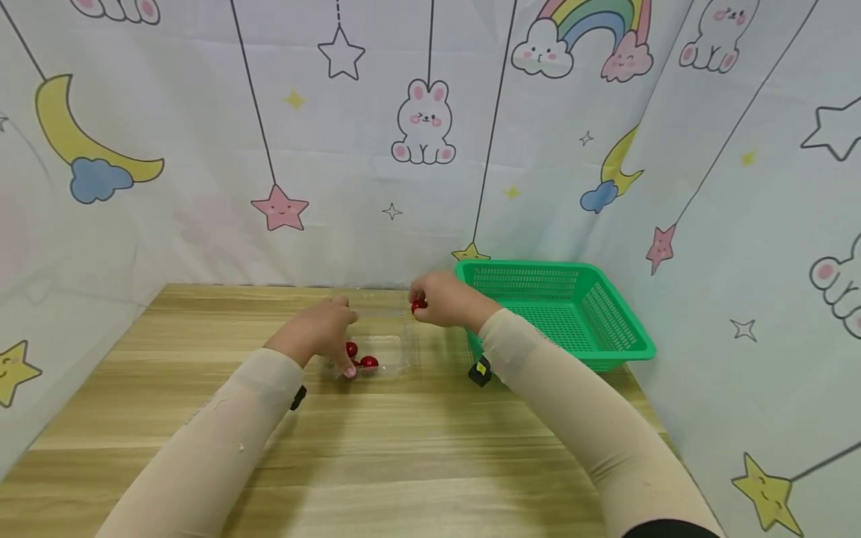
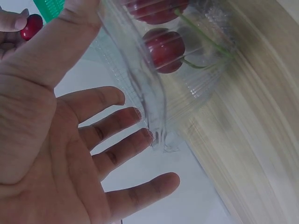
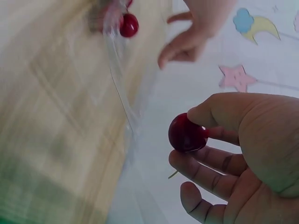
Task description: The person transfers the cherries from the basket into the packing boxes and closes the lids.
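In the head view my right hand (image 1: pixel 447 299) pinches a red cherry (image 1: pixel 418 306) between thumb and fingertips, above the right side of a clear plastic box (image 1: pixel 386 347). The right wrist view shows this cherry (image 3: pixel 187 133) with a thin green stem below it. My left hand (image 1: pixel 321 335) is at the box's left side, thumb toward the front. Its fingers are spread and fairly straight, and some fingertips (image 2: pixel 145 135) are right at the clear plastic edge. Inside the box lie several cherries (image 1: pixel 368 362), two with green stems seen through the plastic in the left wrist view.
A green plastic basket (image 1: pixel 625 321) with slotted walls stands to the right, beside my right forearm. The wooden table (image 1: pixel 403 463) ends at a white cartoon-printed curtain (image 1: pixel 377 246) at the back, which also hangs along the right side.
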